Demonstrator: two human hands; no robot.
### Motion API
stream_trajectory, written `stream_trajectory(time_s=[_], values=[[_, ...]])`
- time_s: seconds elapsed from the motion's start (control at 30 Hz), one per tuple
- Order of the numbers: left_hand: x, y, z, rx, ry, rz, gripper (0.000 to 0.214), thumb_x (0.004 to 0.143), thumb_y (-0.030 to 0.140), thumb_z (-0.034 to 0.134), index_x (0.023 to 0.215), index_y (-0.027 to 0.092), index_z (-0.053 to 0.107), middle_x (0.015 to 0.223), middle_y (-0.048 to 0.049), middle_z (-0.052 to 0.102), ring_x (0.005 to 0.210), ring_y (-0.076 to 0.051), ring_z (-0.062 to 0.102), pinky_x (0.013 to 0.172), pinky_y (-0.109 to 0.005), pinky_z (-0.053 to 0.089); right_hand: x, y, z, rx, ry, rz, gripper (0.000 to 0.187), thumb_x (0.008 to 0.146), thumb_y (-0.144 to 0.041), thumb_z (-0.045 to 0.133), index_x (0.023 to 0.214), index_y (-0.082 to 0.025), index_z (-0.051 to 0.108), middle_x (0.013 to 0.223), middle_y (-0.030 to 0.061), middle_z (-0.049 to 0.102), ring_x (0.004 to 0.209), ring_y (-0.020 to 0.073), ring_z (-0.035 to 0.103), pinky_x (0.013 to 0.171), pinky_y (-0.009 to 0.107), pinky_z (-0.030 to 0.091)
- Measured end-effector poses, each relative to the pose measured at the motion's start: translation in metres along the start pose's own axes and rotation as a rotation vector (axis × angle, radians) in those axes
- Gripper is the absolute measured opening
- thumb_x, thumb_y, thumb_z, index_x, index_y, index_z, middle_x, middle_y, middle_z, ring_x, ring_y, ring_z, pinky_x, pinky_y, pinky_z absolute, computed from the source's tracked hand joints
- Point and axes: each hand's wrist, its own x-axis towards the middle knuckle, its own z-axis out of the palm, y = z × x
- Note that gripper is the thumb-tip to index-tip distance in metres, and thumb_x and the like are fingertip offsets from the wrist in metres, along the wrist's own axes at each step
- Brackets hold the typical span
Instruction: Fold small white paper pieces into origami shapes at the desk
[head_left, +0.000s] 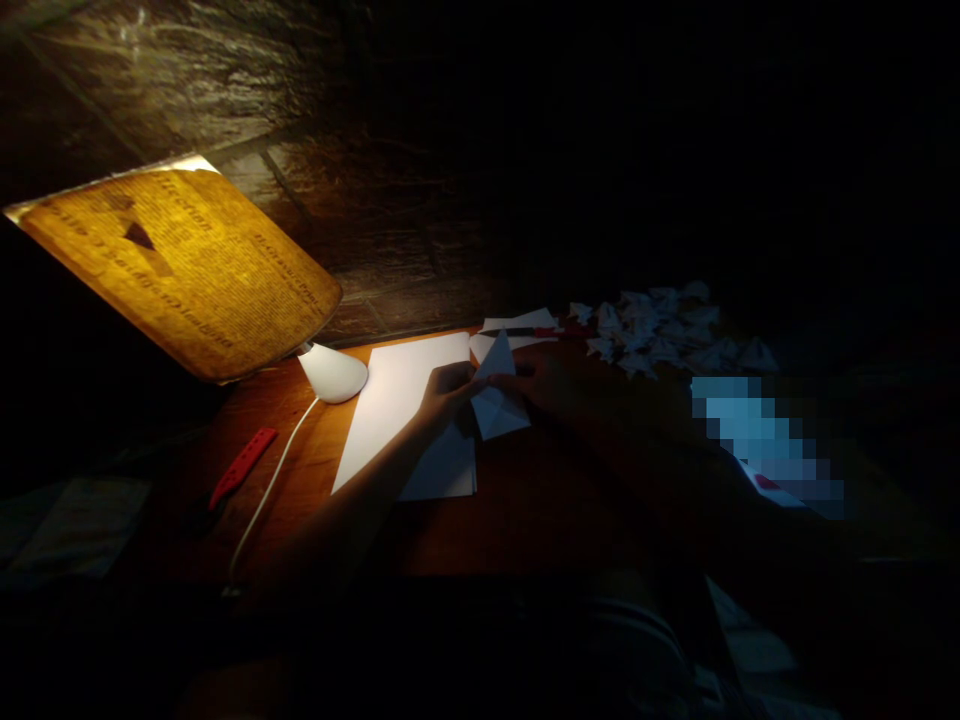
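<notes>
Between my two hands is a folded white paper [501, 412], its pointed tip up and its lower part creased. My left hand [448, 390] pinches its left edge with thumb and fingers. On the other edge my right hand [529, 383] is closed, mostly in shadow. Just left of the folded piece, partly under my left forearm, lies a stack of white paper sheets [420, 370] on the wooden table. Behind the hands are more white sheets [536, 320], with a dark and red tool [544, 332] lying across them; its kind is unclear.
A lamp with a printed yellow shade [180, 270] and white base [330, 374] stands left, its cord [274, 485] running forward. Near it lies a red-handled tool [244, 467]. A pile of folded paper pieces [660, 325] sits back right, a lit blurred-out screen [761, 430] before it.
</notes>
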Motion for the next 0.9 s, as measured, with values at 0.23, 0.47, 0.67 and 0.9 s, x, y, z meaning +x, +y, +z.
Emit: stream_trajectory(time_s=[0.23, 0.47, 0.67, 0.9], values=[[-0.0016, 0.0004, 0.0003, -0.086, 0.052, -0.009, 0.046, 0.064, 0.046, 0.086, 0.059, 0.017, 0.051, 0.052, 0.0045, 0.049, 0.047, -0.008, 0.042, 0.045, -0.021, 0.028, 0.0005, 0.002, -0.001, 0.089, -0.002, 0.008, 0.04, 0.074, -0.054, 0.076, 0.066, -0.019, 0.059, 0.064, -0.0009, 0.056, 0.06, 0.0134, 0.049, 0.057, 0.028, 0.038], [0.0001, -0.0014, -0.0004, -0.145, 0.084, -0.024, 0.042, 0.064, 0.04, 0.085, 0.059, 0.017, 0.051, 0.05, 0.0047, 0.05, 0.044, -0.007, 0.042, 0.045, -0.02, 0.027, -0.0002, -0.0024, -0.0023, 0.091, 0.016, -0.008, 0.049, 0.072, -0.062, 0.075, 0.059, -0.021, 0.051, 0.059, -0.003, 0.048, 0.057, 0.0116, 0.042, 0.056, 0.028, 0.034], [-0.0001, 0.0021, 0.0011, -0.135, 0.08, -0.03, 0.044, 0.062, 0.041, 0.086, 0.055, 0.017, 0.049, 0.047, 0.0052, 0.047, 0.043, -0.006, 0.039, 0.044, -0.02, 0.025, 0.0, 0.0004, -0.001, 0.125, 0.036, 0.005, 0.049, 0.068, -0.061, 0.077, 0.06, -0.02, 0.052, 0.059, -0.0038, 0.047, 0.056, 0.0112, 0.041, 0.055, 0.027, 0.033], [-0.0006, 0.0003, 0.0, -0.128, 0.091, -0.034, 0.043, 0.063, 0.041, 0.086, 0.058, 0.017, 0.051, 0.052, 0.0046, 0.049, 0.046, -0.007, 0.042, 0.046, -0.02, 0.028, -0.0023, -0.0043, -0.0006, 0.154, 0.001, 0.018, 0.049, 0.068, -0.061, 0.077, 0.061, -0.02, 0.051, 0.059, -0.0047, 0.046, 0.057, 0.0106, 0.04, 0.055, 0.027, 0.033]])
